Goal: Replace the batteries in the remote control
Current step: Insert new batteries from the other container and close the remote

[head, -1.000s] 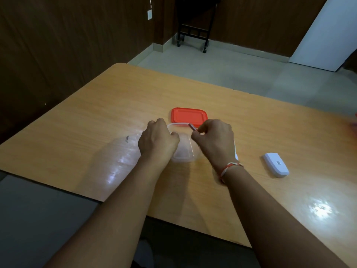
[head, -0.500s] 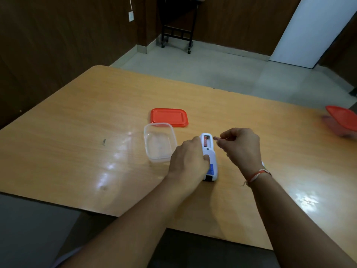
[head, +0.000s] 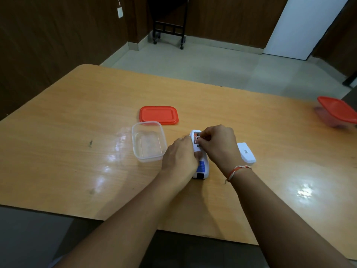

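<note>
A white remote control (head: 201, 167) lies back-up on the wooden table (head: 77, 132), its battery bay uncovered at the far end. My left hand (head: 180, 157) grips its left side and holds it down. My right hand (head: 218, 144) pinches a battery (head: 196, 137) with red markings at the open bay, fingertips over the compartment. The remote's white battery cover (head: 246, 152) lies on the table just right of my right hand. How far the battery sits in the bay is hidden by my fingers.
A clear plastic tub (head: 148, 141) stands open left of the remote, with its red lid (head: 158, 115) flat behind it. Another tub with a red lid (head: 337, 111) sits at the table's far right edge. The near table edge runs below my forearms.
Both hands left the clear tub and moved right to the remote. My right hand, which held a battery above the remote, has come down onto the open bay.
</note>
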